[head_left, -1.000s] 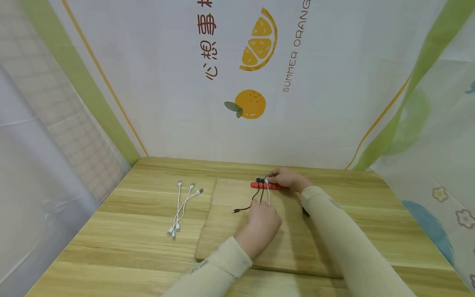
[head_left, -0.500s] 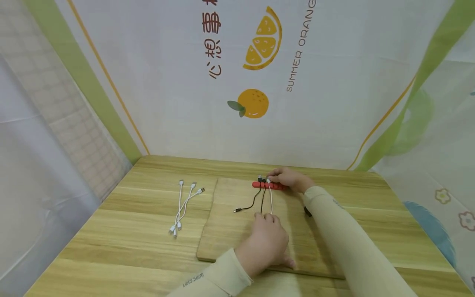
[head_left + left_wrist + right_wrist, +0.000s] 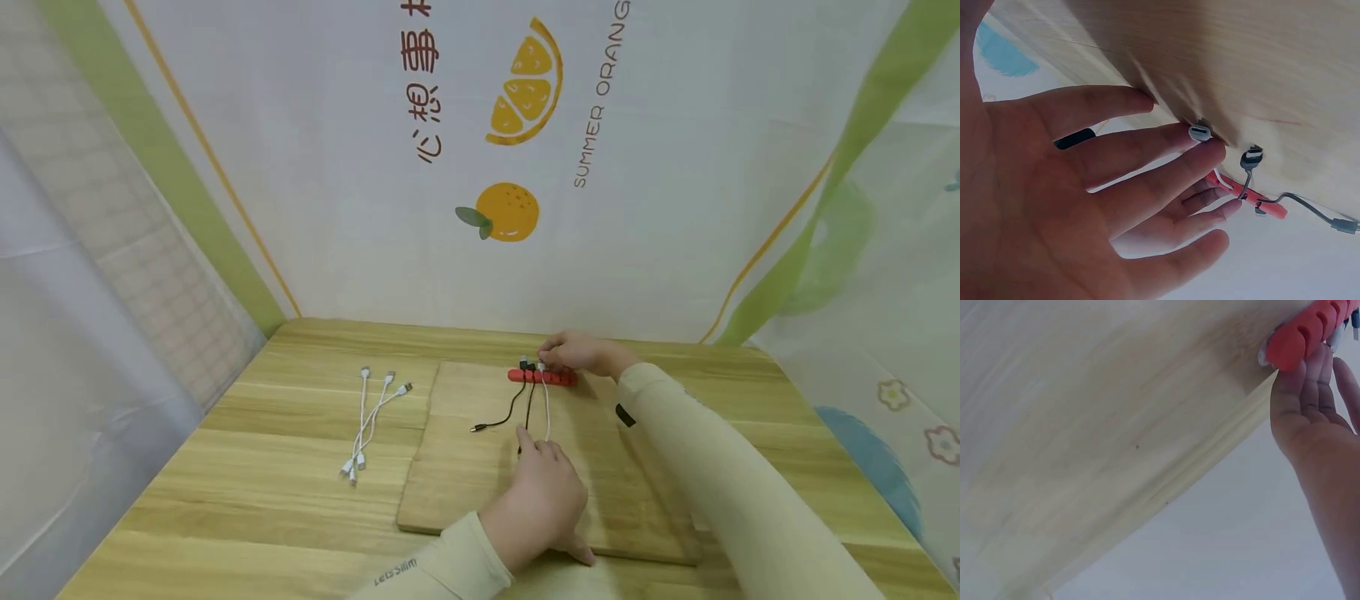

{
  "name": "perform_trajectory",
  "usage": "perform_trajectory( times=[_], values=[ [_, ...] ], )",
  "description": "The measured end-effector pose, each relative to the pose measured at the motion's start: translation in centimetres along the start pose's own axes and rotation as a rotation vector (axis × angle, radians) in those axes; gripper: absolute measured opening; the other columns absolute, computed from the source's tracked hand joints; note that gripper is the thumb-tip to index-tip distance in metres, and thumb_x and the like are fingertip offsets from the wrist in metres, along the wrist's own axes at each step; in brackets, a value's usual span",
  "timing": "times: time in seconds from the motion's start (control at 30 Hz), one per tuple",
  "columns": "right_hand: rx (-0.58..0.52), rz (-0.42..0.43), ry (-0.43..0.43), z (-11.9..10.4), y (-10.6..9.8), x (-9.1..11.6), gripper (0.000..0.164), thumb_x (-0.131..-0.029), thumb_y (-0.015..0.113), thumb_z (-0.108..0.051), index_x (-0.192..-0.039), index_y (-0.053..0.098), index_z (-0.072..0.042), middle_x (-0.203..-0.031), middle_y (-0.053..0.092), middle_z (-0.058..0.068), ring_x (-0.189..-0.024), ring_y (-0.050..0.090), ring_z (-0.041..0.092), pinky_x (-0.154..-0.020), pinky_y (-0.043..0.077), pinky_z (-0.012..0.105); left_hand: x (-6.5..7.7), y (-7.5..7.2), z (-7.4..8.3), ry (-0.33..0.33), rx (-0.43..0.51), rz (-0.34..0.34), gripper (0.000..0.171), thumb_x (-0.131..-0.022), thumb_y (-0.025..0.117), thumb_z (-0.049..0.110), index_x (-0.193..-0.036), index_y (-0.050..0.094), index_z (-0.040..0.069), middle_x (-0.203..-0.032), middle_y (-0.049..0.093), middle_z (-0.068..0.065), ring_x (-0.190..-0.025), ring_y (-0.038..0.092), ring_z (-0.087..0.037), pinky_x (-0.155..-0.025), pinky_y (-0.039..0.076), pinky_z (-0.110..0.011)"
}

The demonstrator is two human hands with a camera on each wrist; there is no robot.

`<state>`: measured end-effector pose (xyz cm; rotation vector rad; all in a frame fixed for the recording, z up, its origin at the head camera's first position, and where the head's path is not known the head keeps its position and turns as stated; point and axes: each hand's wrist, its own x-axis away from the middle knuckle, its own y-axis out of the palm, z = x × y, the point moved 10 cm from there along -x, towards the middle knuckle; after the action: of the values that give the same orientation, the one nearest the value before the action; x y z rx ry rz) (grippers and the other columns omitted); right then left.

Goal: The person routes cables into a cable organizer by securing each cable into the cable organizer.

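Note:
A red cable organizer (image 3: 562,378) lies along the back of a wooden board (image 3: 457,475). Two black USB cables, one ending in a black plug (image 3: 481,427), and a white USB cable (image 3: 547,404) sit in its slots. My right hand (image 3: 577,353) is behind the organizer, its fingertips pinching the white cable's plug; fingers partly hide it. In the right wrist view the fingers touch the back of the red organizer (image 3: 1288,347). My left hand (image 3: 543,496) is over the board's front, fingers extended, fingertips touching the white cable's other connector (image 3: 1199,133).
Several white USB cables (image 3: 362,461) lie crossed on the wooden table (image 3: 262,450) left of the board. A small black object (image 3: 625,415) lies near the right forearm. A printed white curtain (image 3: 337,208) hangs behind the table.
My left hand has slid along the cables toward the board's front edge, and its fingers have straightened. My right hand has stayed at the organizer with little movement.

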<state>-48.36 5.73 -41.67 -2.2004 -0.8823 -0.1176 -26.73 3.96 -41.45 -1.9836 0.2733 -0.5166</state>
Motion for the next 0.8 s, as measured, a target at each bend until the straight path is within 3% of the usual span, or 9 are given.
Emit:
perform_trajectory(
  times=[0.27,0.47,0.8],
  values=[
    [0.078,0.014,0.008,-0.9,-0.1,0.7,0.047,-0.112,0.050,-0.024,-0.150,0.052,0.004,-0.141,0.063,0.021,-0.131,0.060,0.034,-0.115,0.047,0.055,-0.8,-0.6,0.5,0.021,0.028,0.029,0.092,-0.069,0.058,0.101,-0.137,0.070,0.039,-0.149,0.065,-0.002,-0.141,0.060,-0.027,-0.119,0.040,-0.065],
    [0.110,0.040,0.006,-1.0,0.3,0.8,0.050,-0.111,0.052,-0.026,-0.152,0.050,0.002,-0.149,0.059,0.023,-0.143,0.053,0.043,-0.121,0.040,0.062,-1.2,-0.5,0.7,0.003,0.058,0.038,0.085,-0.068,0.058,0.102,-0.132,0.070,0.048,-0.148,0.066,0.001,-0.140,0.060,-0.026,-0.119,0.040,-0.065],
    [0.073,0.037,0.016,-1.0,0.7,0.9,0.053,-0.110,0.052,-0.027,-0.154,0.047,0.001,-0.155,0.052,0.025,-0.148,0.047,0.044,-0.120,0.043,0.059,-0.7,-0.9,0.1,-0.018,0.065,0.080,0.081,-0.070,0.062,0.099,-0.124,0.076,0.040,-0.142,0.070,-0.004,-0.134,0.063,-0.028,-0.116,0.043,-0.065]
  ],
)
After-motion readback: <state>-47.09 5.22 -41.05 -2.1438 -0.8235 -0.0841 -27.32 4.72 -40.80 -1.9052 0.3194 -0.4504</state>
